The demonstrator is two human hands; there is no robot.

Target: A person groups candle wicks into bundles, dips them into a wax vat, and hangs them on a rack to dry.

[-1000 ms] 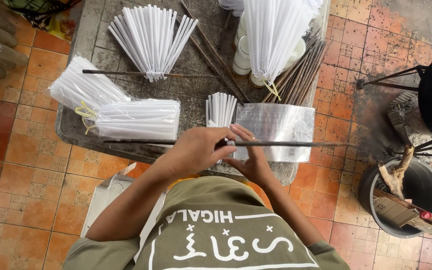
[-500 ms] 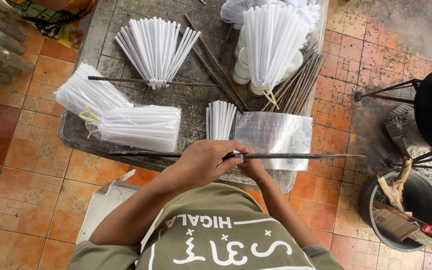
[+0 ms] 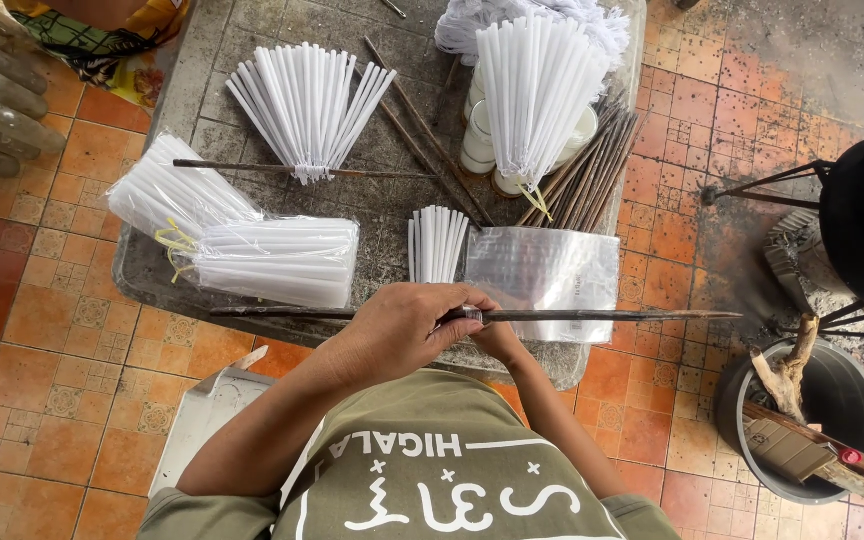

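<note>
Two hands are meeting at the near edge of the grey tray [image 3: 152,290]: the left hand [image 3: 407,330] is closing its fingers around a long thin metal rod [image 3: 592,316] lying crosswise over that edge, while the right hand [image 3: 500,340], mostly hidden behind the left, is touching the same rod from below, its grip impossible to tell. Just beyond the rod, a small fan of white tubes [image 3: 435,245] is standing beside a clear plastic bag [image 3: 547,270], with two wrapped bundles of white tubes [image 3: 272,260] lying to the left and a larger fan [image 3: 307,105] spreading farther back.
</note>
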